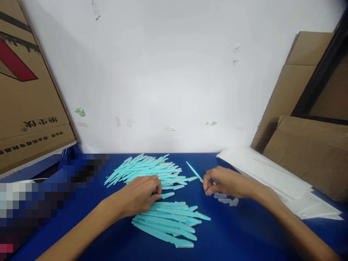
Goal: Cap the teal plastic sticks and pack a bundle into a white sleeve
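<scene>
My left hand (144, 192) is closed on a turquoise eyebrow razor (168, 195), whose end pokes out past the fingertips. Pinched in my right hand (214, 181) is another slim turquoise razor (193, 171), pointing up and to the left. Its lower end is hidden by the fingers. Small translucent caps (224, 200) lie on the table beneath and beside my right hand. Behind my left hand spreads a large heap of the same razors (146, 168). A smaller, neater group of razors (171, 223) lies in front of it, roughly side by side.
The blue tabletop (233, 235) meets a white wall (168, 72) with peeling spots. White flat sheets or bags (272, 174) are stacked at the right, by folded cardboard (307, 156). A large printed carton (32, 90) stands on the left. Part of the left edge is pixelated.
</scene>
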The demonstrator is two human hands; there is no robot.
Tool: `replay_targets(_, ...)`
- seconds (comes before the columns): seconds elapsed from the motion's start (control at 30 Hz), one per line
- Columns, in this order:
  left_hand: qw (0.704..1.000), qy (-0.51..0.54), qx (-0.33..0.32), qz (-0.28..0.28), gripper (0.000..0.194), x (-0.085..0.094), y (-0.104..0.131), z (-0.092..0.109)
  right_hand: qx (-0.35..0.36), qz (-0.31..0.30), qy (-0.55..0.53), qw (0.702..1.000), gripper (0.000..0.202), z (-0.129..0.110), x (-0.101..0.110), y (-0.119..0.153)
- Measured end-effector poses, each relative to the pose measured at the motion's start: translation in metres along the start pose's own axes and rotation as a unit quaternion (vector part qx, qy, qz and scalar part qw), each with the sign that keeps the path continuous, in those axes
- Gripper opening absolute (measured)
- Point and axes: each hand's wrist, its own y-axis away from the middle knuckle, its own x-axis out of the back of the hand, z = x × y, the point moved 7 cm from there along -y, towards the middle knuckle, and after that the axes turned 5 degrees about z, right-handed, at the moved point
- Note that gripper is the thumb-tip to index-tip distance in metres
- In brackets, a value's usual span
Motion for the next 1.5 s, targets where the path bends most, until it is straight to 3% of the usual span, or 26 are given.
replay_targets(0.27, 0.995, -0.080, -0.032, 0.050, 0.016, 0.008, -0.001, 0.010, -0.019, -0.009, 0.013, 1.000, 0.009, 0.016, 0.000, -0.002)
replay_targets(0.5, 0.982, -0.097, -0.094, 0.130, 0.020, 0.001, -0.004, 0.017, 0.042, 0.058, 0.015, 0.997, 0.021, -0.019, 0.008, -0.002)
replay_targets(0.63, 0.985, -0.082, -0.093, 0.122, 0.020, -0.004, -0.005, 0.015, 0.051, 0.082, -0.011, 0.995, 0.024, -0.037, 0.006, -0.001)
replay_targets(0.87, 0.987, -0.087, -0.080, 0.113, 0.025, 0.000, -0.003, 0.018, 0.131, 0.142, 0.036, 0.981, 0.028, -0.054, -0.002, -0.004)
replay_targets(1.33, 0.983, -0.085, -0.117, 0.112, 0.025, -0.002, -0.003, 0.028, 0.147, 0.148, 0.020, 0.978, 0.031, -0.064, -0.006, -0.002)
replay_targets(1.5, 0.974, -0.067, -0.157, 0.150, 0.026, -0.005, -0.002, 0.035, 0.163, 0.152, 0.003, 0.975, 0.030, -0.076, -0.015, -0.001)
